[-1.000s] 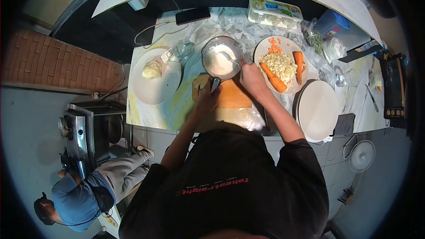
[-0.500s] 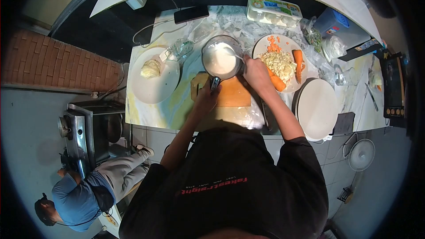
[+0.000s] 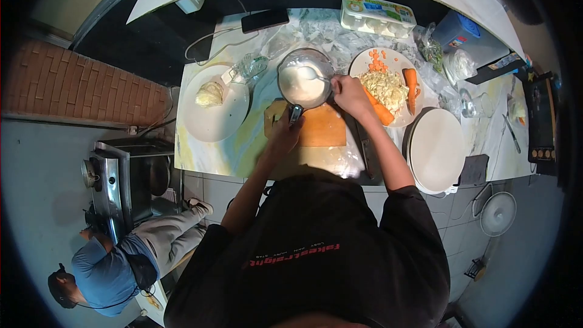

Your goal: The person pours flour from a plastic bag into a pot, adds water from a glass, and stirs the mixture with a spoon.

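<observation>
A round pan (image 3: 282, 68) with a creamy white liquid (image 3: 296, 88) in it sits over the far edge of a wooden cutting board (image 3: 322, 132). Its dark handle (image 3: 296, 113) points toward me, and my left hand (image 3: 285, 130) is closed around it. Between the fingers of my right hand (image 3: 351, 93) is a metal spoon (image 3: 311, 74), its bowl at the liquid's surface. Just right of that hand lies a plate (image 3: 359, 64) with chopped pale vegetable (image 3: 384, 87), diced carrot (image 3: 377, 59) and larger carrot pieces (image 3: 411, 88).
At left a plate (image 3: 203, 127) holds a pale vegetable piece (image 3: 209, 93). An egg carton (image 3: 378, 15), phone (image 3: 265, 20) and blue container (image 3: 455, 31) line the back. A round white lid or plate (image 3: 436, 149) and a knife (image 3: 512, 133) lie right. Another person (image 3: 112, 276) is at lower left.
The spoon's bowl has moved left, further over the middle of the pan, and now shows more plainly. My left hand stays on the handle.
</observation>
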The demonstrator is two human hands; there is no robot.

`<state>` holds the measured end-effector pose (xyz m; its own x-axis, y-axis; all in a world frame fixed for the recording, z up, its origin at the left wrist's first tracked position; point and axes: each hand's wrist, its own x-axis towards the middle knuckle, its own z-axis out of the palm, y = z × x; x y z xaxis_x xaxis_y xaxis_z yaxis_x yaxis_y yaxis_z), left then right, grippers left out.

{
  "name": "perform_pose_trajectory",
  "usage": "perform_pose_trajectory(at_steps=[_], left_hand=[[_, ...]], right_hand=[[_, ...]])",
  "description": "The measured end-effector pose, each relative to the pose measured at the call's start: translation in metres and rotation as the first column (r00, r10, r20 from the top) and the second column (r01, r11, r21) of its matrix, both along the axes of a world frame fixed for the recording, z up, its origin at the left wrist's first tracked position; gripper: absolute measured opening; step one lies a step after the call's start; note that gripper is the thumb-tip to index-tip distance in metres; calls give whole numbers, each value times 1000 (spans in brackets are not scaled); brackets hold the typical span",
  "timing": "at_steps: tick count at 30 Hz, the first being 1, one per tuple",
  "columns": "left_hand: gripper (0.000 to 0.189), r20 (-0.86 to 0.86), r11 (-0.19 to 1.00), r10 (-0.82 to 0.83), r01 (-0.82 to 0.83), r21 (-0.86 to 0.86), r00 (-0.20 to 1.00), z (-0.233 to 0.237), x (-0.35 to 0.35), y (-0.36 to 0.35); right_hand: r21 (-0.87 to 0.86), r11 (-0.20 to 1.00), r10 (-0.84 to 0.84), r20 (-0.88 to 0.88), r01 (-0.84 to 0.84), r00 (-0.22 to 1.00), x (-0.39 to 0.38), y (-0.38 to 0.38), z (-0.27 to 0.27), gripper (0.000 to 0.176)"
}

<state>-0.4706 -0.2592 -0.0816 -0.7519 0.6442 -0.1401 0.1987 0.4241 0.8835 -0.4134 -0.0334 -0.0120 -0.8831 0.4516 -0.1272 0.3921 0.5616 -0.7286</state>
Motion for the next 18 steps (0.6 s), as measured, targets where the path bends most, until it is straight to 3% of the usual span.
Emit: perform_pose_trajectory(at_steps=[2,5,8,10,11,13,14,16,18], left_hand=[[36,13,998,6,-5,-66,1000,-2,-1,0],[36,-55,1000,-14,15,5,998,-3,5,1],[37,-68,998,-10,15,66,998,6,10,4],[37,-86,996,-10,17,84,996,5,9,3],[37,-100,994,-13,24,105,995,5,8,3],[37,-68,999,0,3,46,998,4,5,2],[37,-33,1000,10,-10,-11,999,3,4,1],[37,-73,999,3,0,39,997,-2,6,1],[37,-113,996,-1,11,87,994,-4,7,1]], right_hand=[[93,996,-8,0,8,1000,12,0,1,16],[141,985,94,47,-100,994,22,0,-15,16],[-5,994,113,47,-113,993,15,-5,-17,17],[-411,910,15,153,50,988,7,-5,-6,16],[-412,910,19,151,46,988,5,-3,-11,16],[-148,989,11,-81,-23,997,4,3,-20,16],[-149,989,10,-79,-22,997,6,4,-24,16],[103,994,-22,-5,22,1000,12,1,-13,17],[85,996,27,25,-29,999,21,-6,-2,17]])
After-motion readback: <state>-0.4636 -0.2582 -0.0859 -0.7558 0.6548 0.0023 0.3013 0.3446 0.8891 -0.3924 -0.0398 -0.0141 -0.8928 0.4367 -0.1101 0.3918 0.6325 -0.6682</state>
